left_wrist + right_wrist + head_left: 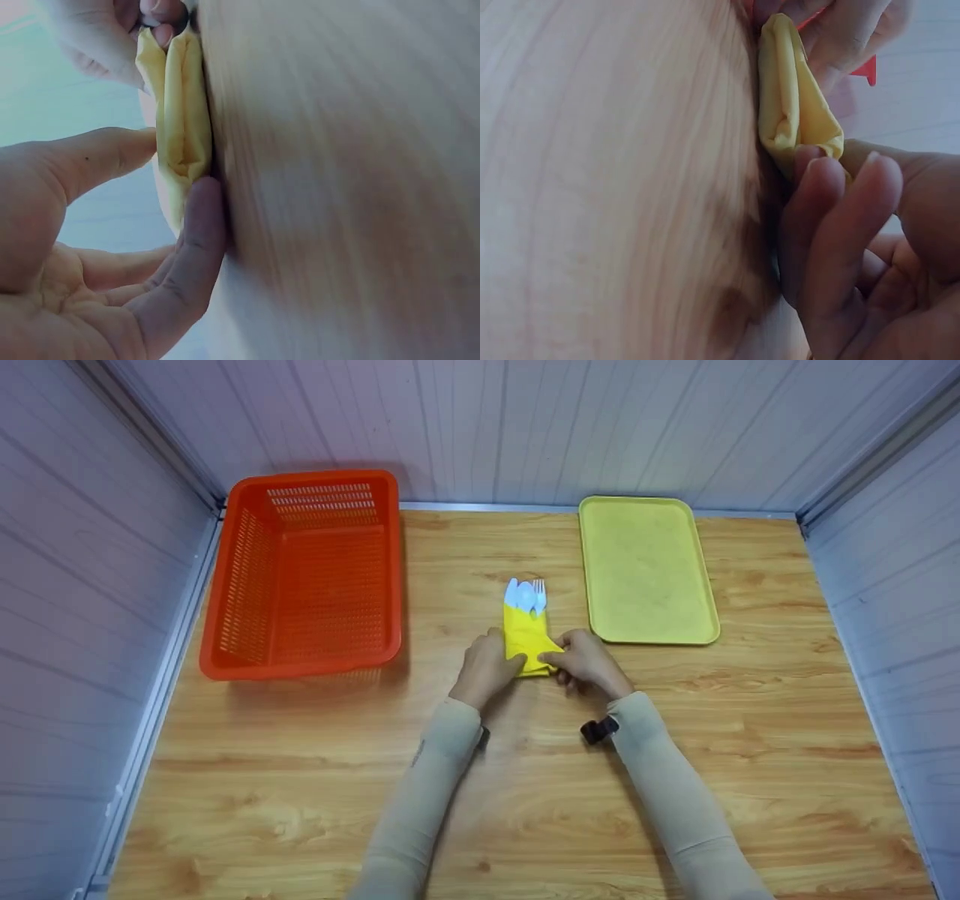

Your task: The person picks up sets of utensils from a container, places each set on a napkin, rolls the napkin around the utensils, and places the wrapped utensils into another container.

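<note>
A folded yellow napkin lies on the wooden table, wrapped around a white knife, spoon and fork. Their upper ends stick out at the far side; the rest is hidden in the cloth. My left hand holds the napkin's left edge, thumb on top. In the left wrist view, a finger of that hand touches the cloth low against the table. At the near right corner, my right hand pinches a flap of the napkin, which stands slightly raised in the right wrist view.
An orange plastic basket with slotted walls stands to the left. At the back right lies a yellow tray, just beyond my right hand. Pale panel walls enclose the table at the back and both sides.
</note>
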Tool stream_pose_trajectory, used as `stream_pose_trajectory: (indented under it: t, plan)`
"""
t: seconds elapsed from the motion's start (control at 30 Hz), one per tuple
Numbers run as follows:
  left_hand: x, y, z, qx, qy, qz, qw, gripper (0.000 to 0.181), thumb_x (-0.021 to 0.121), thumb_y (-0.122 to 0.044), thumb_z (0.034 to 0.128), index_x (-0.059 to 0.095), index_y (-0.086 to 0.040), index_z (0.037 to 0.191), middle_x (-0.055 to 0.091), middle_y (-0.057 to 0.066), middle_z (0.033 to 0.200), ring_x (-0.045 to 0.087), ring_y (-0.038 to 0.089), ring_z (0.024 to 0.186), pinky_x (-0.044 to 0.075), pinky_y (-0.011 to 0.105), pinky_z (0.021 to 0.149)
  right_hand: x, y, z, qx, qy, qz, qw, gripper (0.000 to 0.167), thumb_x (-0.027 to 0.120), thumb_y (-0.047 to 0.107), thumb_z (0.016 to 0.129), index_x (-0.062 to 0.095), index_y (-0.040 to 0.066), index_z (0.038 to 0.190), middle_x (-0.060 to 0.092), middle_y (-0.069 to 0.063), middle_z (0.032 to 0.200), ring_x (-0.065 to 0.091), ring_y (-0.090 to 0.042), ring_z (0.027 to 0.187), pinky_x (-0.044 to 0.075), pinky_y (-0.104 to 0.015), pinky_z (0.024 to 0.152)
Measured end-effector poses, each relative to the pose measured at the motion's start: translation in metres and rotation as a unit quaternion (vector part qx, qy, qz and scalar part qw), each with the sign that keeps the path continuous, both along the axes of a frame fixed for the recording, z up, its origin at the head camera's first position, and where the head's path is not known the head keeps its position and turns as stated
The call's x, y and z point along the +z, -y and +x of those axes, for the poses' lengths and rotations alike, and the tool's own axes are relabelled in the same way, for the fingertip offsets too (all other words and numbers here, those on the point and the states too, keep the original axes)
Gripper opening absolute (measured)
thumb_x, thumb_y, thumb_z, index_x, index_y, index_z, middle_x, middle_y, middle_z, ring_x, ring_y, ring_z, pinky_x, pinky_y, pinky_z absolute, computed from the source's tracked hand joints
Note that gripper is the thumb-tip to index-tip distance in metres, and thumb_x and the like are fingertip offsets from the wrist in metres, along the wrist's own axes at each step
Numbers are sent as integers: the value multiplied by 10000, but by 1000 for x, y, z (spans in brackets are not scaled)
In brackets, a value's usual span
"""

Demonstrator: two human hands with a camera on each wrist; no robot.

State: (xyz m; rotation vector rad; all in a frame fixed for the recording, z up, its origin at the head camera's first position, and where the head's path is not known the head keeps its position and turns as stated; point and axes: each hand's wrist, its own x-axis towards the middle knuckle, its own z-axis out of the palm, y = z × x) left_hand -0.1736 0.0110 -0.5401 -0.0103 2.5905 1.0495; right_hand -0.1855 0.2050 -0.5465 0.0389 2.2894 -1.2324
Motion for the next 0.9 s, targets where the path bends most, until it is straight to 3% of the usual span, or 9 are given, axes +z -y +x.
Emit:
stream_pose_trajectory:
  t: [0.17,0.37,0.7,0.9]
  plan:
    - [-2,3,-4,271,383,455,9979,319,711,-267,942,601,-11,1097,561,59,875,523,185,766,467,291,643,0,-1,-1,-17,121,-55,9999,221,698,229,943,628,20,921,646,-92,648,574,-161,433,485,-283,402]
    - [-4,2,-8,275,651,769,9945,280,705,-295,945,628,-31,993,535,33,790,505,152,678,419,257,561,0,-4,-2,-11,200,-163,9997,231,698,208,943,645,-7,1010,665,-103,673,581,-152,445,504,-283,417]
    - [-5,-2,-11,478,881,1160,9882,267,717,-305,935,681,-47,994,593,30,781,533,132,647,428,246,543,-2,-10,-4,145,205,-229,9994,220,691,224,952,664,13,898,669,-118,667,588,-164,446,512,-296,422]
    - [-8,-5,-10,335,984,1252,9867,292,706,-372,930,683,-82,961,550,14,729,494,131,604,395,257,532,-1,-12,-1,81,398,-467,9981,232,694,230,951,669,11,877,674,-122,673,577,-148,447,479,-259,414]
